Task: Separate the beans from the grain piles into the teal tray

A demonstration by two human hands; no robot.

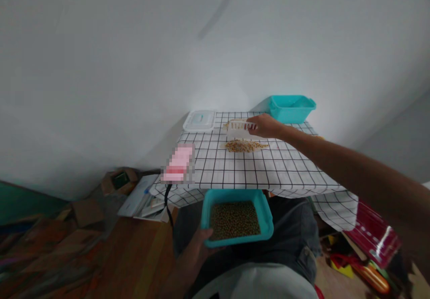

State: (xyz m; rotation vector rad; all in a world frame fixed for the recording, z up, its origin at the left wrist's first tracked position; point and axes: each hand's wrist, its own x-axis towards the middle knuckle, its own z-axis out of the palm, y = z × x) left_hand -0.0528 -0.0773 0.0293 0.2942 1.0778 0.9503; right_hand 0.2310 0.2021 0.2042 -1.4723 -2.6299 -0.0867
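Observation:
My left hand [198, 247] is closed on the near left corner of a turquoise plastic bin [266, 218], held over my lap just below the table's front edge. A layer of small round brownish beans or grains [234, 219] covers the bin's bottom. Over the table, my right hand [264, 125] grips a white plastic piece [237, 131] with a row of slots along its top. It stands upright behind a strip of loose yellowish-brown grains [244, 146]. A few more grains show behind the piece, partly hidden by it.
On the checked tablecloth [228, 169], a second turquoise bin [291, 108] stands at the back right. A white lid [200, 121] lies at the back left, and a blurred pink item [179, 162] at the left edge. Cardboard boxes [87, 211] clutter the floor at left.

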